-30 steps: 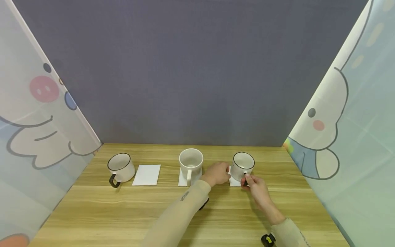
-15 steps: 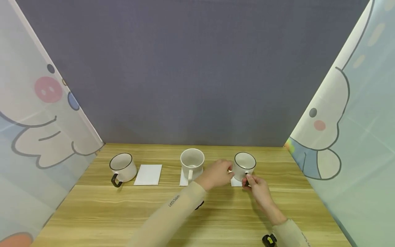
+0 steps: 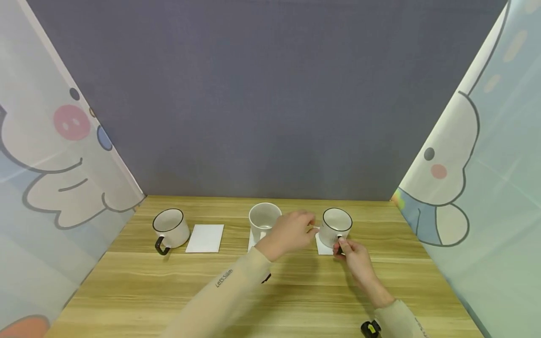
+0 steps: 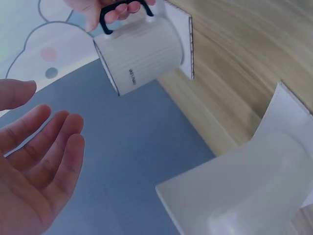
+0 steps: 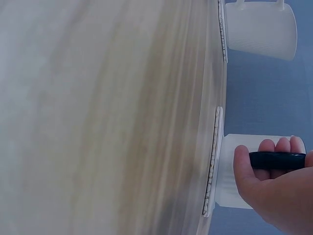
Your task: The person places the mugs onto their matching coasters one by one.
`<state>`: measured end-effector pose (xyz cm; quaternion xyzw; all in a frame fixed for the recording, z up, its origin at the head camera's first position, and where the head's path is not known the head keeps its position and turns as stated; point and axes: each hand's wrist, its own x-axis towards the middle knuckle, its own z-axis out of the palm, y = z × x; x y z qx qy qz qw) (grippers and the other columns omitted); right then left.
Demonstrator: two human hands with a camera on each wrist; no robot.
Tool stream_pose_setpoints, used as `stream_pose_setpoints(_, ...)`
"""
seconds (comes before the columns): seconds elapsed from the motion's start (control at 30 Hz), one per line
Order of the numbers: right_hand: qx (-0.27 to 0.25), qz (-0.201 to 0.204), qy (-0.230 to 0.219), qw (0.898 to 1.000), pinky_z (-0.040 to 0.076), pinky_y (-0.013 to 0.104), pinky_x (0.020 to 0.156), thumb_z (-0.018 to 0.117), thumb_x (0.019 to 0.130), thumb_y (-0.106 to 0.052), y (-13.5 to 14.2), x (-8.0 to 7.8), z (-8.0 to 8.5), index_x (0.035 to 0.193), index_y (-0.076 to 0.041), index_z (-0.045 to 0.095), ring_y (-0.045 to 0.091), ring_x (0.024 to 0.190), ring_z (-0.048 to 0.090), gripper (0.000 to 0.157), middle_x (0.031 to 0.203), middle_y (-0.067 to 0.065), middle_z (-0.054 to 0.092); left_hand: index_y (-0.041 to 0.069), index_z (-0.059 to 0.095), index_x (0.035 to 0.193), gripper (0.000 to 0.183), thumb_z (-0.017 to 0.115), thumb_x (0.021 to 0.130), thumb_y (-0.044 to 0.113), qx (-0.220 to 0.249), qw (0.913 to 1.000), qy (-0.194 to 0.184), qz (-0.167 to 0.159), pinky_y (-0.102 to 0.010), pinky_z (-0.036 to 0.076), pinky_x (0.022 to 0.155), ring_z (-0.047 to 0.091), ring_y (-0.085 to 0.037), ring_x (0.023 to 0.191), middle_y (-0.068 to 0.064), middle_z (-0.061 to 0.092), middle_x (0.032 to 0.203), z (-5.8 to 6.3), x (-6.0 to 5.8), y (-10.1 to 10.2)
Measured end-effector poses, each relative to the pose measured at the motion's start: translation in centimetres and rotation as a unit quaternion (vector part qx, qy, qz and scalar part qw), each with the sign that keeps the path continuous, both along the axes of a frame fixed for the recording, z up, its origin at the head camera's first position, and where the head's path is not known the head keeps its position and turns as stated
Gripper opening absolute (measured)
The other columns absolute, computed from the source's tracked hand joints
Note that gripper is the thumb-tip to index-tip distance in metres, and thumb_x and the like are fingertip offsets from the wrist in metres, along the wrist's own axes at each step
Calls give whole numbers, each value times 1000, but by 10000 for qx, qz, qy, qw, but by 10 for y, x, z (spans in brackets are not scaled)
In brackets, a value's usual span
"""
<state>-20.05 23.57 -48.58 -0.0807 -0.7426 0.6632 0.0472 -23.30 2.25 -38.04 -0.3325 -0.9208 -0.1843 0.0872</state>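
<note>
On the right of the table, a white mug with a black rim [image 3: 334, 230] stands upright on a white square coaster [image 3: 323, 249]. My right hand [image 3: 356, 260] grips its black handle [image 5: 277, 160], fingers curled round it in the right wrist view. My left hand [image 3: 289, 234] hovers between this mug and an all-white mug [image 3: 263, 218] in the middle, holding nothing. In the left wrist view its fingers [image 4: 63, 147] are loosely bent and apart from both mugs. The all-white mug stands on its own coaster [image 4: 281, 115], its handle partly hidden behind my left hand.
At the left, another black-rimmed white mug [image 3: 172, 230] stands on the wooden table [image 3: 139, 291], beside a bare white coaster [image 3: 205, 238]. A small black object [image 3: 370, 328] shows by my right sleeve. A grey panel [image 3: 270, 103] rises behind the table, with printed curtains at both sides.
My left hand has drawn away from the right-hand mug, moving left and slightly up. My right hand keeps its hold on the handle. The whole view has shifted slightly.
</note>
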Motion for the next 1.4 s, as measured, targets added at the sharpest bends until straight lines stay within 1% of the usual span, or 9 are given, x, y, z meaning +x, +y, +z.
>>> stream_pose_setpoints(0.27,-39,-66,32,10000,59,33,80,45,109,-11,0,2,1,98,17,61,15,83,60,34,87,9,61,15,65,93,9,65,97,22,466,9989,73,-45,-25,47,64,55,-9,74,2,66,91,3,-1,-20)
stream_pose_setpoints(0.43,-21,2,-11,10000,59,33,82,45,110,-12,1,2,2,102,18,61,15,83,62,34,90,10,62,14,64,94,8,63,99,20,733,9973,12,-21,-25,46,64,53,-10,71,3,63,90,5,-1,-30)
stream_pose_setpoints(0.57,-6,0,-53,10000,59,34,83,45,110,-12,2,2,3,105,18,60,16,84,64,34,93,12,63,12,66,100,9,62,101,20,968,9953,29,82,-26,51,69,60,-12,78,1,67,93,8,-1,-37)
stream_pose_setpoints(0.67,-10,11,-75,10000,59,34,83,45,110,-13,2,2,3,105,18,60,16,85,64,35,93,12,63,11,67,101,9,62,100,18,1178,9928,174,159,-27,53,71,63,-14,83,0,68,93,12,-2,-42)
stream_pose_setpoints(0.73,-13,32,-79,10000,59,33,83,45,110,-13,2,2,3,105,18,60,16,85,64,35,94,13,63,10,67,101,8,64,99,17,1262,9912,324,226,-27,53,70,64,-15,82,0,67,92,13,-3,-45)
stream_pose_setpoints(0.83,-28,26,-79,10000,59,32,83,46,110,-13,2,1,3,106,19,60,16,85,64,35,94,13,63,11,69,101,8,64,99,17,1377,9890,439,325,-28,52,67,64,-14,80,1,67,91,14,-3,-51)
stream_pose_setpoints(0.97,-50,1,-71,10000,59,32,82,45,110,-13,1,0,3,106,19,60,15,84,64,35,93,12,63,11,70,101,9,63,99,17,1493,9872,381,410,-29,52,68,63,-15,81,1,67,92,14,-3,-57)
stream_pose_setpoints(1.2,-55,8,-30,10000,59,32,82,45,110,-12,-1,0,3,104,19,60,15,83,63,35,91,10,62,9,70,101,9,65,97,16,1789,9816,388,546,-33,53,70,66,-18,83,-1,67,91,14,-2,-67)
stream_pose_setpoints(1.4,-56,22,-81,9999,59,32,82,45,110,-15,1,2,3,105,18,60,15,84,63,36,92,10,62,7,70,101,10,64,97,12,1985,9763,602,615,-32,54,71,65,-18,83,-3,68,92,16,0,-78)
